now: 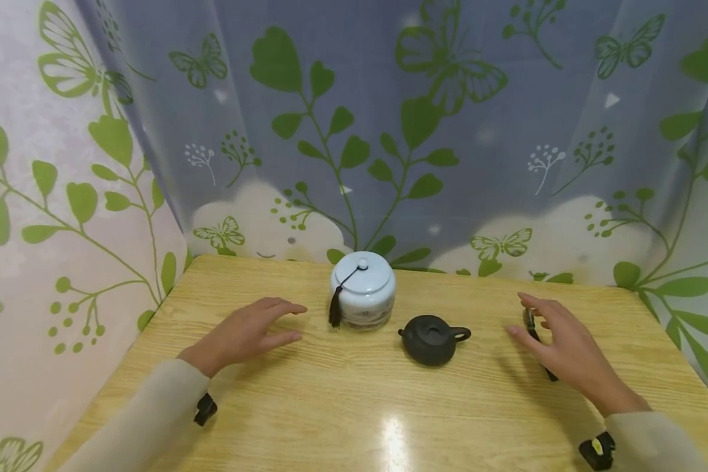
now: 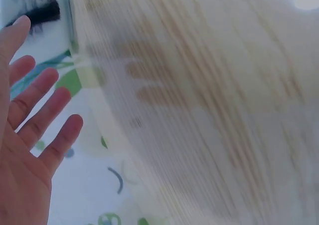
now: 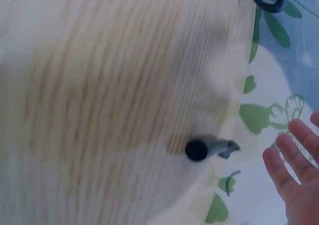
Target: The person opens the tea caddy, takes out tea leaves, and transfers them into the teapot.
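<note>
A white lidded porcelain jar (image 1: 364,298) stands near the table's back edge, a black tassel (image 1: 335,309) hanging from its lid knob. Right of it sits a small dark teapot (image 1: 429,341), handle pointing right. My left hand (image 1: 243,335) hovers left of the jar, fingers spread and touching nothing. In the left wrist view, that hand (image 2: 30,135) shows an empty palm. Over a slim dark stick-like object (image 1: 551,375) is my right hand (image 1: 572,351), loosely spread, partly hiding it. The right wrist view shows this slim object (image 3: 212,148) apart from the fingers (image 3: 281,172).
The light wood table (image 1: 324,413) carries these things. Behind it hangs a blue curtain (image 1: 354,131) with green leaves and butterflies. Similar patterned cloth (image 1: 47,275) hangs on the left and right sides. Black wrist devices (image 1: 205,410) sit at both cuffs.
</note>
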Demonstrator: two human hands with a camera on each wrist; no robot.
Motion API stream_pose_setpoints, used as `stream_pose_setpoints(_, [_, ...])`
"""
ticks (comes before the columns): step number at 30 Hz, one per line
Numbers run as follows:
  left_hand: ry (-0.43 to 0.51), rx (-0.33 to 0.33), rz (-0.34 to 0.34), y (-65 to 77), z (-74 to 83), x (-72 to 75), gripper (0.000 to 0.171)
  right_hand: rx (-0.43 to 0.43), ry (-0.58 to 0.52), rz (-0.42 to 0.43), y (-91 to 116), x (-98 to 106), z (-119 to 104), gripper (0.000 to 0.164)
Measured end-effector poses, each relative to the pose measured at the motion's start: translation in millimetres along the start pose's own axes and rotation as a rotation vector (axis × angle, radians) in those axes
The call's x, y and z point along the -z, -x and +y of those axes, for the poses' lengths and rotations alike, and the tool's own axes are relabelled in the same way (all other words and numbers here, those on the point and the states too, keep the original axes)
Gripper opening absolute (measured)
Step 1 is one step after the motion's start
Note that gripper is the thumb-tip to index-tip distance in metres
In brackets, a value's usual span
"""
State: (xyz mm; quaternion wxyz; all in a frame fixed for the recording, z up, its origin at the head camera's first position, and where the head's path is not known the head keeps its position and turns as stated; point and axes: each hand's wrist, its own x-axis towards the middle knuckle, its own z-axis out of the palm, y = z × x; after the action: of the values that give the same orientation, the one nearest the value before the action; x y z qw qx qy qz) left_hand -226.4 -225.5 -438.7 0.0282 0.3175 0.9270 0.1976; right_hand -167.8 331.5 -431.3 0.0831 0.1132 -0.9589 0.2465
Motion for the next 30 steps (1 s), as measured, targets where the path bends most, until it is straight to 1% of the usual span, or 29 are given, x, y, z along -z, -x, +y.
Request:
stream_pose_setpoints(2, [0.013,-0.019,0.007,-2.7,5.5,-0.3,0.053,0.009,-0.031,0.016,-0.7,-2.5,-3.1,0.072])
stream_pose_setpoints(5, [0.047,-0.036,-0.001,-7.6,14.7,-1.7,0.05,0.0,-0.072,0.027,-1.0,-5.2,-8.3,0.068])
stream_pose_setpoints(11, [0.134,-0.025,-0.037,-15.2,30.5,-9.8,0.047,-0.01,-0.133,0.03,-4.0,-10.7,-17.1,0.063])
stream_pose_setpoints(15, [0.193,-0.023,-0.04,-21.7,40.3,-16.4,0.046,-0.021,-0.16,0.02,-6.3,-13.1,-23.0,0.061])
stream_pose_setpoints(23, [0.274,-0.008,0.013,-36.7,60.6,-31.3,0.042,-0.068,-0.254,-0.01,-11.3,-19.3,-32.8,0.058])
stream_pose_setpoints(28, [0.3,0.013,0.031,-47.1,75.2,-40.6,0.039,-0.072,-0.288,-0.025,-14.2,-23.6,-38.9,0.052])
stream_pose_setpoints(30, [0.302,0.008,0.037,-51.2,81.6,-44.4,0.038,-0.067,-0.297,-0.028,-15.5,-26.0,-41.4,0.051])
